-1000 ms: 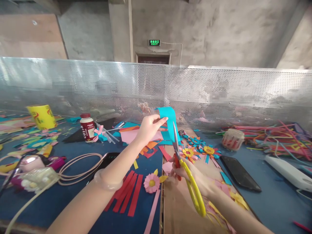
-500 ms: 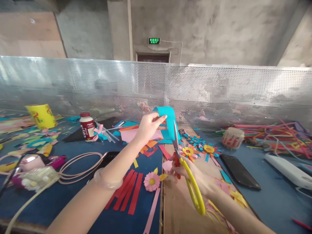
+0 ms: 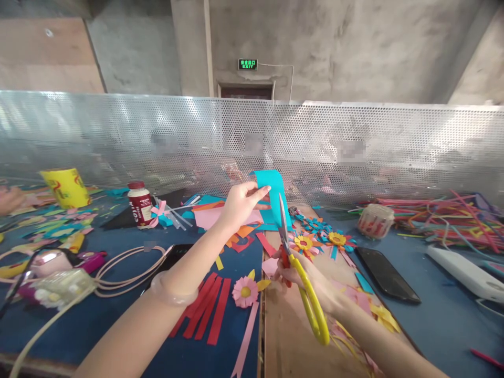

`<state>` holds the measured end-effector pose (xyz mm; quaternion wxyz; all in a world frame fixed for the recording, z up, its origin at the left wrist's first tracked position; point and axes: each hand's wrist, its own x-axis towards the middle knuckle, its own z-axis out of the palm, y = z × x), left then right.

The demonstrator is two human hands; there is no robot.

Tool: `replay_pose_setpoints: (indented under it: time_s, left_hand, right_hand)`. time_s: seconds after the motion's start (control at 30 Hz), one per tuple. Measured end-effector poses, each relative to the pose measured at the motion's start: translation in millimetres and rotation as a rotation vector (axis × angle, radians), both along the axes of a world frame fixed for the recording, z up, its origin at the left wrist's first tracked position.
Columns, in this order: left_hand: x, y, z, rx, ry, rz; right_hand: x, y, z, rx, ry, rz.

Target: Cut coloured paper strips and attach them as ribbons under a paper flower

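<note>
My left hand (image 3: pixel 244 202) pinches a curled strip of blue paper (image 3: pixel 275 191) between thumb and fingers, holding it up above the table. In my right hand (image 3: pixel 301 275) is a pair of scissors (image 3: pixel 309 296) with yellow and red handles, its blades pointing up at the strip's hanging part. Whether the blades touch the paper I cannot tell. Below my hands lie red paper strips (image 3: pixel 218 310), a pink paper flower (image 3: pixel 244 292) with yellow leaves and a narrow pink strip (image 3: pixel 246 341). Blue and orange paper flowers (image 3: pixel 303 242) sit just beyond the scissors.
A coffee bottle (image 3: pixel 139 206) and a yellow tub (image 3: pixel 65 188) stand at the left. Coiled cable (image 3: pixel 118 270) lies nearer. On the right are a dark phone (image 3: pixel 388 275), a jar (image 3: pixel 376 220) and colourful sticks (image 3: pixel 441 220). Another person's hand (image 3: pixel 11 199) shows at the far left.
Another person's hand has come into view at the far left edge. My hands, the scissors and the blue strip have hardly moved; the view has shifted slightly.
</note>
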<state>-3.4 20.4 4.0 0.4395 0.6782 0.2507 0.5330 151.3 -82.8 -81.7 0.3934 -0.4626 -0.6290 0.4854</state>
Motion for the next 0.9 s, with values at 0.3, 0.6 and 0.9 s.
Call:
replay_pose_setpoints:
  time_s: [0.3,0.6,0.9]
  left_hand:
    - [0.0,-0.7,-0.4,0.009,0.032,0.012]
    - [0.2,-1.0,0.3,-0.005,0.030,0.015]
    - [0.3,0.3,0.3,0.007,-0.044,-0.026]
  right_hand:
    - [0.0,0.6,0.3,0.014,0.049,0.011]
    - [-0.4,2.1,-4.1,0.008,0.068,0.006]
    - [-1.7,-0.9,0.0,0.004,0.035,-0.003]
